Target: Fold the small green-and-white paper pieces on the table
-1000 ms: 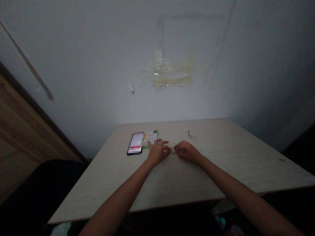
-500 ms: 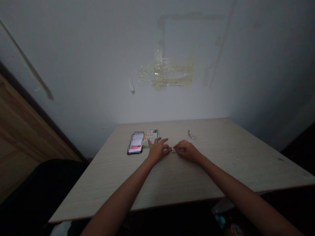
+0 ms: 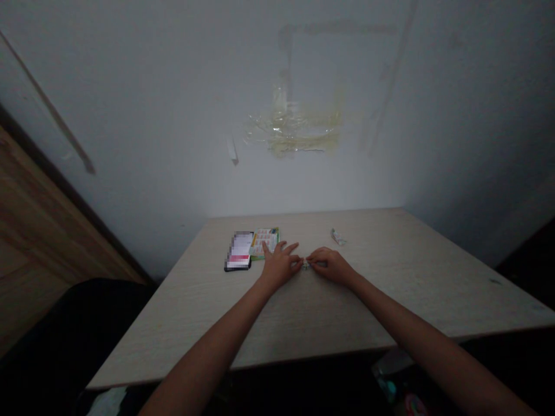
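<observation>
Over the middle of the table (image 3: 329, 323), my left hand (image 3: 280, 267) and my right hand (image 3: 332, 267) meet fingertip to fingertip. Between them is a small, pale, multicoloured piece of paper or wrapper (image 3: 305, 266), mostly covered by the fingers and too small to name surely. Thumb and index finger of the left hand pinch its left side, while the other left fingers spread outward. The right hand, its fingers curled together, pinches the right side. Just beyond the left hand lies a printed booklet or card (image 3: 265, 238) with a green edge and rows of small pictures.
A phone (image 3: 238, 254) with a lit, partly blurred screen lies left of the booklet. Farther back on the right is a twisted, crumpled wrapper (image 3: 337, 237). Behind the table rises a wall with torn tape (image 3: 303, 133); a dark covered shape (image 3: 82, 329) stands at the left.
Both hands stay almost in place around the small piece, with only slight finger shifts. The phone, the booklet and the crumpled wrapper have not moved.
</observation>
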`<state>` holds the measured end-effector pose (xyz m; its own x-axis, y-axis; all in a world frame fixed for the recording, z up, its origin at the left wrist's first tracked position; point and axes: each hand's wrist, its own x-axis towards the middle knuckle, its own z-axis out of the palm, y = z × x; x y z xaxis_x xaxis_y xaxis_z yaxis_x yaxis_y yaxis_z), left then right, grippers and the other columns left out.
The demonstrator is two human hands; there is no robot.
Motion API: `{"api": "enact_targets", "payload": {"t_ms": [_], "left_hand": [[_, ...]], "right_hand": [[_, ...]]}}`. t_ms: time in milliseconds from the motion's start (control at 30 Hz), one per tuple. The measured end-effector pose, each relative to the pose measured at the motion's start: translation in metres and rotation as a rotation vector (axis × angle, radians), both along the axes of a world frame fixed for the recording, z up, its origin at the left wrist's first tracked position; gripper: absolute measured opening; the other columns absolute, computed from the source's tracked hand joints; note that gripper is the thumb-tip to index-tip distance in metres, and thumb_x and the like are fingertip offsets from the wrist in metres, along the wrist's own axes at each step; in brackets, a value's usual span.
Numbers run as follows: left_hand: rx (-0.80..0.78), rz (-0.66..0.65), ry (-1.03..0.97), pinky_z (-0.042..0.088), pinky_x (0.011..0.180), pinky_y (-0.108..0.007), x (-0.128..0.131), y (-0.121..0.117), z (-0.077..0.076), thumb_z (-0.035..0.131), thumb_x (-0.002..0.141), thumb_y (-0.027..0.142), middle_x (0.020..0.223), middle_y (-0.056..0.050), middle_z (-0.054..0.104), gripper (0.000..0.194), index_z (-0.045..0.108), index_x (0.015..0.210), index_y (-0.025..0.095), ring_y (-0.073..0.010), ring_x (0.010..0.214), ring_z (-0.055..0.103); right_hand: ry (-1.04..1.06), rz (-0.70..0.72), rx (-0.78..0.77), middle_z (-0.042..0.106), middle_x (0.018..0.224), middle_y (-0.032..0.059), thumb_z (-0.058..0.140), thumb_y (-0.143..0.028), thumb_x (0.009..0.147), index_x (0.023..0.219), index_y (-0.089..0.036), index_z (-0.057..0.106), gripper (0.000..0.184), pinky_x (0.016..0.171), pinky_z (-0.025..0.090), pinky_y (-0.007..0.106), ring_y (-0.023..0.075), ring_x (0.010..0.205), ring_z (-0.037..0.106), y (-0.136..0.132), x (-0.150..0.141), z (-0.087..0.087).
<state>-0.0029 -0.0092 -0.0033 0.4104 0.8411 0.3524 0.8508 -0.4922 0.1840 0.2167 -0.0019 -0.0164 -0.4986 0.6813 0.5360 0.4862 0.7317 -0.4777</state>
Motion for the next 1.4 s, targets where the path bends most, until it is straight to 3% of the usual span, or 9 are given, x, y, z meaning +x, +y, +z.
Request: {"api": "enact_targets", "payload": {"t_ms": [267,467,667,1033,1400], "left_hand": [[0.02,-0.003,-0.004,-0.011,0.105,-0.08,-0.002,0.0,-0.003,0.054,0.093,0.049,0.143,0.005,0.055,0.023,0.076,0.095,0.041,-0.0349,0.137,0.039],[-0.022,-0.002,-0.021,-0.012,0.105,-0.08,-0.003,0.002,-0.006,0.057,0.091,0.049,0.144,0.006,0.055,0.02,0.075,0.097,0.044,-0.035,0.137,0.039],[-0.055,0.014,-0.044,-0.011,0.104,-0.08,-0.001,0.005,-0.007,0.057,0.091,0.051,0.143,0.006,0.056,0.021,0.075,0.097,0.043,-0.0343,0.137,0.039],[-0.087,0.034,-0.042,0.0,0.101,-0.086,-0.001,0.006,-0.01,0.057,0.089,0.057,0.144,0.006,0.054,0.024,0.073,0.103,0.046,-0.0352,0.136,0.039],[-0.087,0.013,-0.057,0.004,0.1,-0.087,-0.003,0.006,-0.01,0.06,0.088,0.052,0.143,0.005,0.056,0.02,0.073,0.101,0.044,-0.0354,0.134,0.041]], "right_hand": [[-0.02,-0.064,0.049,0.074,0.084,0.0059,0.062,-0.019,0.086,0.081,-0.021,0.074,0.013,0.084,0.05,0.035,0.0203,0.085,0.066,-0.005,0.0,0.005],[-0.157,-0.077,0.101,0.074,0.087,0.0073,0.06,-0.018,0.085,0.085,-0.02,0.073,0.013,0.083,0.049,0.036,0.0213,0.087,0.065,-0.008,0.0,0.008],[-0.161,-0.06,0.086,0.074,0.088,0.008,0.06,-0.015,0.084,0.089,-0.018,0.074,0.015,0.085,0.05,0.036,0.0212,0.088,0.066,-0.008,0.002,0.008],[-0.134,-0.099,0.067,0.075,0.101,0.0051,0.061,-0.011,0.08,0.1,-0.026,0.077,0.03,0.092,0.054,0.04,0.0251,0.119,0.059,-0.006,0.007,-0.002],[-0.14,-0.074,0.02,0.073,0.108,0.0087,0.06,-0.005,0.075,0.11,-0.023,0.074,0.042,0.097,0.052,0.043,0.0268,0.128,0.053,-0.008,0.002,0.0]]}}
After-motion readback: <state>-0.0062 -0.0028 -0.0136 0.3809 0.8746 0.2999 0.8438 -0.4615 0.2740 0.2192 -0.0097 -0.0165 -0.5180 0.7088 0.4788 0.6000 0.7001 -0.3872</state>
